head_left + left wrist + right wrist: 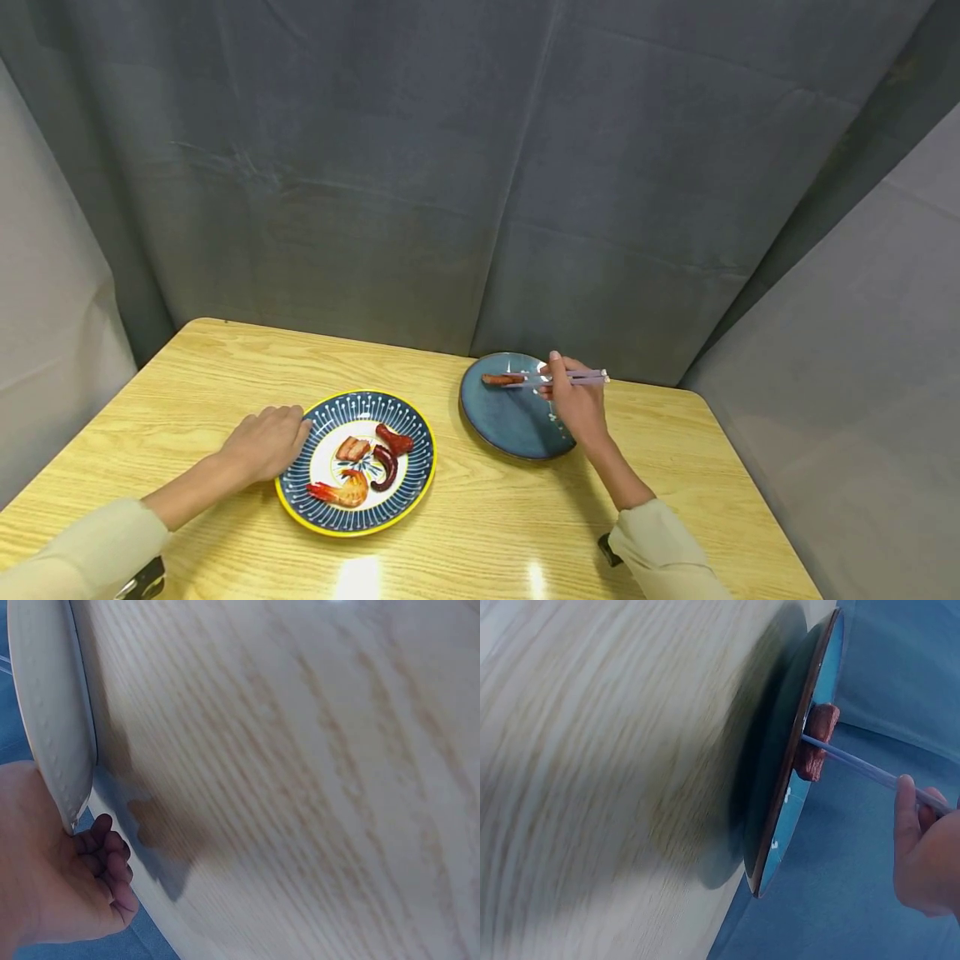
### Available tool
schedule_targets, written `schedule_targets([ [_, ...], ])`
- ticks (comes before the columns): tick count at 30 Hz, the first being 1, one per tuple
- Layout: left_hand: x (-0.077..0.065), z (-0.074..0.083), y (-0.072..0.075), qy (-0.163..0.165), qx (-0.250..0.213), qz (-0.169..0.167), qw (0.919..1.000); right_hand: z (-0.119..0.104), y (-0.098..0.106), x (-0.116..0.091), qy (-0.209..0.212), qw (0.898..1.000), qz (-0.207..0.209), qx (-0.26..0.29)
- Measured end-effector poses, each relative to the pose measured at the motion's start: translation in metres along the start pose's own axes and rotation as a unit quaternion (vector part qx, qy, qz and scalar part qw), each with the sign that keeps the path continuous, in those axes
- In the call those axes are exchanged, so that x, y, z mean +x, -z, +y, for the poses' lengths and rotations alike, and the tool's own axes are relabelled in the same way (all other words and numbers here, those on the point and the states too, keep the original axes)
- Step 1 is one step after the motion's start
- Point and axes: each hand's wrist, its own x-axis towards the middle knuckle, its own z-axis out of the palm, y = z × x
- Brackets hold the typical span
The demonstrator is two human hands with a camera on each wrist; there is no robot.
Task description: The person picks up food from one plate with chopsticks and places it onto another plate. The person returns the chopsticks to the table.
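Observation:
My left hand (266, 442) holds the left rim of a patterned plate (300, 511) with a yellow edge; in the left wrist view its fingers (112, 862) curl below the rim. On that plate lie a shrimp (347, 490), a dark curled tentacle-like piece (386, 468), a reddish sausage-like piece (394, 439) and a pale brown meat piece (352, 449). A pair of lilac chopsticks (588, 377) is gripped in my right hand (577, 404). Their tips are at a brown sausage-like piece (498, 379) over the far left part of a blue plate (510, 425).
Both plates stand on a wood-grain table (480, 517), the blue one farther back near its far edge. Behind the table hangs a grey curtain (360, 183). Pale cloth panels (847, 333) stand at both sides.

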Motion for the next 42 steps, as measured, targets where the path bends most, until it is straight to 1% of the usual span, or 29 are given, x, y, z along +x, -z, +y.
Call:
schedule_targets([
  [2,0.0,0.0,0.0,0.0,0.001,0.0,1.0,0.001,0.0,0.001,-0.004,1.0,0.002,0.004],
  [6,0.0,0.0,0.0,0.001,0.001,-0.001,1.0,0.0,0.0,0.0,-0.005,1.0,0.004,-0.008],
  [12,0.0,0.001,0.002,0.0,0.002,-0.001,1.0,-0.002,0.001,-0.001,0.014,1.0,0.015,-0.017],
  [14,0.0,0.001,0.002,-0.001,0.002,-0.003,1.0,-0.012,0.001,-0.005,0.012,1.0,0.021,-0.011],
  [18,0.0,0.002,0.004,0.001,0.002,-0.008,1.0,-0.016,0.002,-0.008,0.003,0.999,0.038,0.008],
  [19,0.0,0.002,0.004,0.003,0.002,-0.009,0.9999,-0.02,0.003,-0.01,-0.001,0.999,0.041,0.009],
  [21,0.0,0.002,0.004,0.005,0.001,-0.012,0.9999,-0.021,0.004,-0.011,-0.003,0.999,0.046,0.011],
  [23,-0.001,0.003,0.004,0.007,0.0,-0.012,0.9999,-0.031,0.006,-0.015,-0.008,0.999,0.046,0.013],
  [25,-0.001,0.003,0.004,0.008,0.0,-0.013,0.9999,-0.037,0.007,-0.018,-0.015,0.999,0.049,0.018],
  [28,-0.001,0.003,0.004,0.008,0.001,-0.013,0.9999,-0.027,0.008,-0.015,-0.021,0.998,0.055,0.027],
  [33,0.0,0.002,0.004,0.004,0.005,-0.009,0.9999,-0.011,0.01,-0.012,-0.032,0.997,0.065,0.028],
  [37,0.0,0.002,0.003,0.003,0.006,-0.006,1.0,-0.011,0.01,-0.014,-0.044,0.996,0.074,0.038],
  [42,0.001,0.001,0.002,0.003,0.007,-0.006,1.0,-0.017,0.008,-0.017,-0.073,0.992,0.074,0.065],
])
